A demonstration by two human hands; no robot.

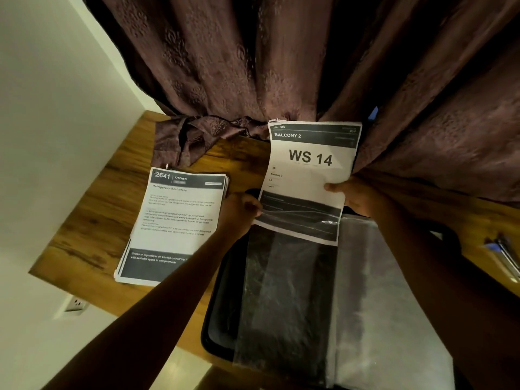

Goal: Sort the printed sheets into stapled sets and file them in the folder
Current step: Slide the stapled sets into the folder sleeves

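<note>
**Sliding the WS 14 sheet into the sleeve**

I should feed the WS 14 sheet (309, 175) squarely into the folder (222, 305)'s plastic sleeve (284, 277), keeping its mouth lifted. My left hand (242, 209) pinches the sleeve's edge; my right hand (357, 197) pinches the sheet's side. The stapled stack (174, 220) lies beside.

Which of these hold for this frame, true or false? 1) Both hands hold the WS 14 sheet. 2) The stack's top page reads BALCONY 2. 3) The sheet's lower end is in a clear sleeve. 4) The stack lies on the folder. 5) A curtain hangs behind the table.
1) True: the left hand and right hand grip the WS 14 sheet by its side edges.
2) False: the stack shows 2641 KITCHEN on top.
3) True: its lower end sits under the clear sleeve.
4) False: it lies on the table, left of the folder.
5) True: the curtain.
</note>
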